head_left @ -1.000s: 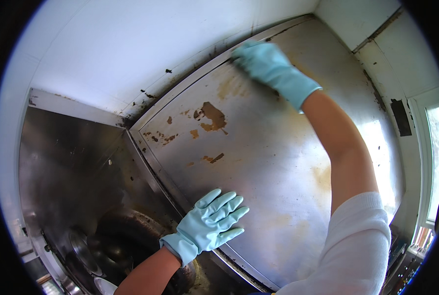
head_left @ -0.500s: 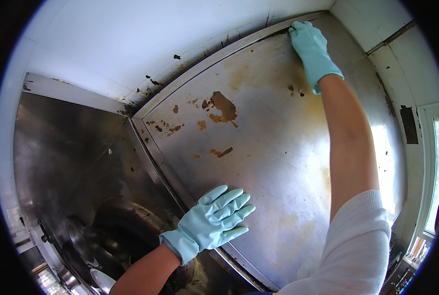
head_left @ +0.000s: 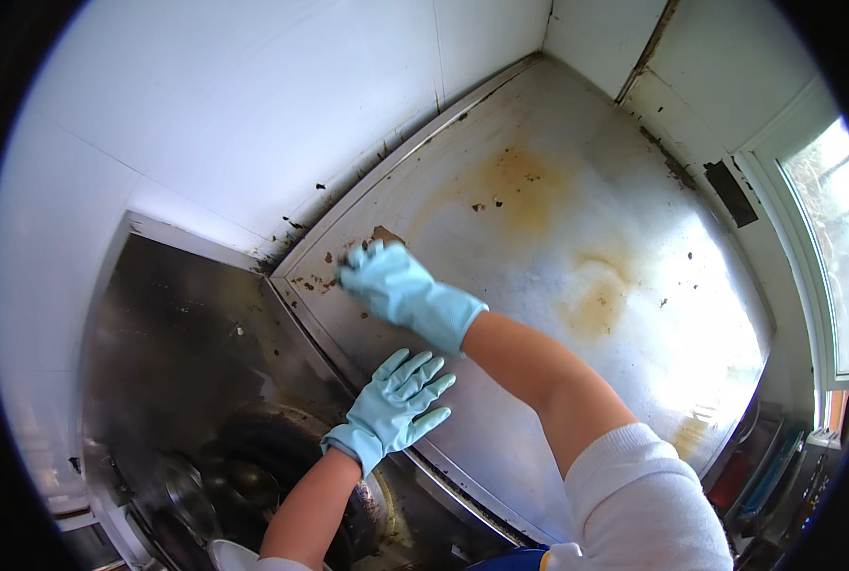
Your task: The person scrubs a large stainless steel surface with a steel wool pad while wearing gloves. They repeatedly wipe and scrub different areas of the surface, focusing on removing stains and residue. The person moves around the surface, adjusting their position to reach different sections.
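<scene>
Both my hands wear pale turquoise rubber gloves. My right hand (head_left: 386,285) is closed against the stained stainless-steel panel (head_left: 501,371), over its brown residue patches near the left edge. Something dark shows at its fingertips, too blurred to name. Below it, my left hand (head_left: 398,404) lies flat on the panel's lower left edge, fingers spread and holding nothing. Flaking brown residue (head_left: 386,235) shows just beyond my right hand. Yellowish stains (head_left: 520,181) with dark specks spread over the panel farther off.
A dark sooty recess at lower left holds a blackened wok (head_left: 272,433) and metal bowls (head_left: 191,495). White wall panels (head_left: 282,105) with dark grime border the steel at the back. A window (head_left: 824,190) stands at right, with dark racked items (head_left: 767,466) below it.
My right hand has swept from the panel's far corner down and left to the residue patches near my left hand. The left hand stays at the edge. The view has shifted.
</scene>
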A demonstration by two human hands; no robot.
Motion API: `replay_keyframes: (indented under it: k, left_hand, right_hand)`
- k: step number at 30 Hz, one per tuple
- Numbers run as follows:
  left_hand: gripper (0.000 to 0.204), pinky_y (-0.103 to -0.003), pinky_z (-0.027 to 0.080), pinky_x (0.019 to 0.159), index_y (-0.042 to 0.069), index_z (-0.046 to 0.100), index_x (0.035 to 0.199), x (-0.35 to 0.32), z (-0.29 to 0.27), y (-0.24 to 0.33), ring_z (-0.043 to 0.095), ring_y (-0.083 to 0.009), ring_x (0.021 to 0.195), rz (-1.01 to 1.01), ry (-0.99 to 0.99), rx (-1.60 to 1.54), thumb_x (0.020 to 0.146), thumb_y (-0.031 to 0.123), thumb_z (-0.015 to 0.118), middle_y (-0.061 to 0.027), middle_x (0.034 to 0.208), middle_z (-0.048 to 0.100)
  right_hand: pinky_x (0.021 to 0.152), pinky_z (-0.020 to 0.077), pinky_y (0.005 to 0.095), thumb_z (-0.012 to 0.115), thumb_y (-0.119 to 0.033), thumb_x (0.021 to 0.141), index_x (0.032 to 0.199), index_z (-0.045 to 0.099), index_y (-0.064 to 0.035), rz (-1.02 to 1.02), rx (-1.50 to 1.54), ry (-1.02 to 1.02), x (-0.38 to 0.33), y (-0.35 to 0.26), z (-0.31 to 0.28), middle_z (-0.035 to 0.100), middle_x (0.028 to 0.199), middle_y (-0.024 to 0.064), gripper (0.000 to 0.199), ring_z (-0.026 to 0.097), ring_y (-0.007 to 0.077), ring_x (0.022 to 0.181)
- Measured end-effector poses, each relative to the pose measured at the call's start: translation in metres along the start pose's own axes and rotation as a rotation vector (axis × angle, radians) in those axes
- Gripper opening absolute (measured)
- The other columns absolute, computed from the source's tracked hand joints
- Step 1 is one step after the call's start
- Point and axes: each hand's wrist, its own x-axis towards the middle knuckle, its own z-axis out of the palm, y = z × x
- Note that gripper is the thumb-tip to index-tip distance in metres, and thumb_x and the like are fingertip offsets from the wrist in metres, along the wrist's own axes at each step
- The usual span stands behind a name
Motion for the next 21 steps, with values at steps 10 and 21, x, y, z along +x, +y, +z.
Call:
replay_keyframes:
  k: [10, 21]
  left_hand:
    - [0.056, -0.051, 0.051, 0.122, 0.014, 0.072, 0.146, 0.021, -0.007, 0.022, 0.062, -0.0350, 0.140, 0.148, 0.666, 0.098, 0.100, 0.044, 0.083, -0.0171, 0.148, 0.063]
    - [0.051, -0.050, 0.061, 0.057, 0.016, 0.071, 0.083, 0.113, -0.026, -0.032, 0.075, -0.0336, 0.071, -0.430, 0.003, 0.147, 0.116, 0.052, 0.056, -0.0126, 0.087, 0.072]
  right_hand:
    - [0.130, 0.0448, 0.0491, 0.059, -0.030, 0.115, 0.158, 0.063, -0.0075, 0.298, 0.738, 0.119, -0.169, 0.014, -0.022, 0.063, 0.160, 0.0257, 0.048, 0.059, 0.0455, 0.150]
    - [0.131, 0.0408, 0.0521, 0.065, -0.032, 0.112, 0.165, 0.059, -0.0132, 0.365, -0.120, -0.033, -0.314, 0.073, -0.056, 0.055, 0.169, 0.0213, 0.057, 0.050, 0.0428, 0.158]
